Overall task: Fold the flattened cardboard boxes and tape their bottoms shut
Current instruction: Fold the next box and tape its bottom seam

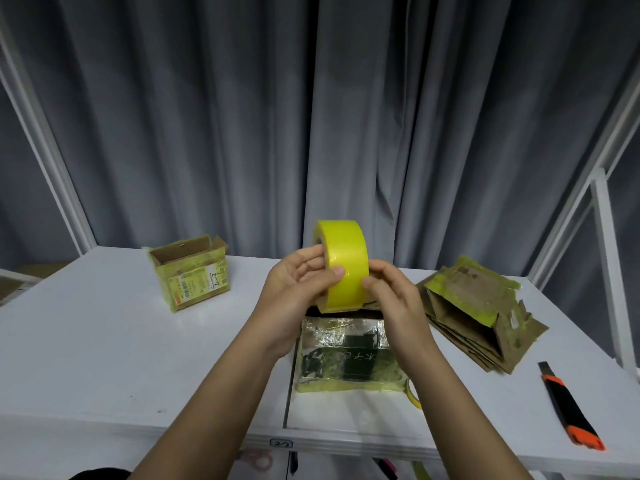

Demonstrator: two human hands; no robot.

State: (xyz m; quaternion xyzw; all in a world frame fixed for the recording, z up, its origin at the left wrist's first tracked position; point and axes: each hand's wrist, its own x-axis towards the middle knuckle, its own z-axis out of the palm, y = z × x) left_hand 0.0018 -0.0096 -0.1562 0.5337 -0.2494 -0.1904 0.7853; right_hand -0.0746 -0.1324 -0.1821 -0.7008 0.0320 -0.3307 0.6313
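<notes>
Above the white table (104,341), a left hand (298,289) grips a glossy yellow tape roll (343,268) upright, thumb curled over its rim, while the right hand (394,299) pinches at the roll's smooth face. Directly beneath lies a folded box (343,358), crinkled with shiny tape, its far edge hidden by the roll. An assembled, open-topped cardboard box (190,271) stands well apart at far left; ragged flattened boxes (474,313) are stacked at right. An orange-and-black utility knife (568,407) lies near the table's right front edge. Grey curtains (311,116) hang behind.
</notes>
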